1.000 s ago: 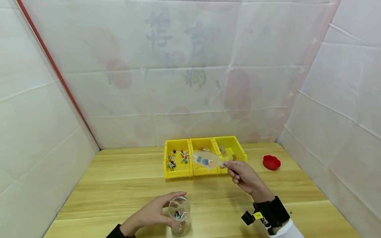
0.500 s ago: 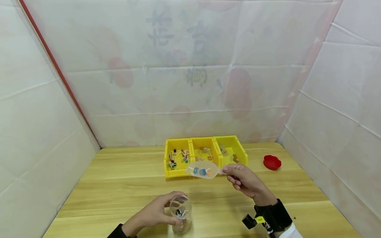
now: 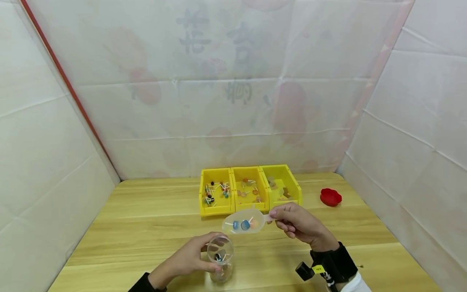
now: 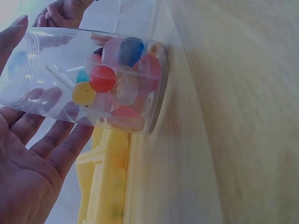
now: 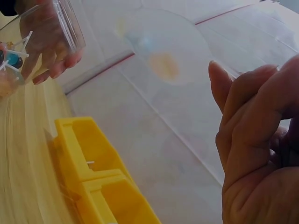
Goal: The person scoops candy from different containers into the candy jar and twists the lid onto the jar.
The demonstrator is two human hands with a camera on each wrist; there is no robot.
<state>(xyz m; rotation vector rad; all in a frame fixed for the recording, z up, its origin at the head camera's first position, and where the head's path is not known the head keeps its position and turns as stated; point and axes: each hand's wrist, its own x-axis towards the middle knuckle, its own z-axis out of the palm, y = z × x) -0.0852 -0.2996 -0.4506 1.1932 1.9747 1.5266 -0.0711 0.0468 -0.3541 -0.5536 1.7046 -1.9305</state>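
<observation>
My left hand grips a clear plastic jar standing on the table, its fingers and thumb around the side. In the left wrist view, round lollipops and other coloured candies fill the jar's lower part. My right hand pinches the handle of a translucent scoop in the air. Two blue lollipops and an orange piece lie in the scoop. Its tip is just above and beyond the jar's open mouth. From the right wrist, the scoop appears from underneath.
Three joined yellow bins stand behind the hands. Small lollipops lie in the left bin, orange ones in the middle, and brownish and pale pieces in the right. A red scalloped lid rests at the right. White cloth walls enclose the table.
My right hand has brought the loaded scoop from over the bins toward me and slightly left, near the jar. My left hand stays around the jar.
</observation>
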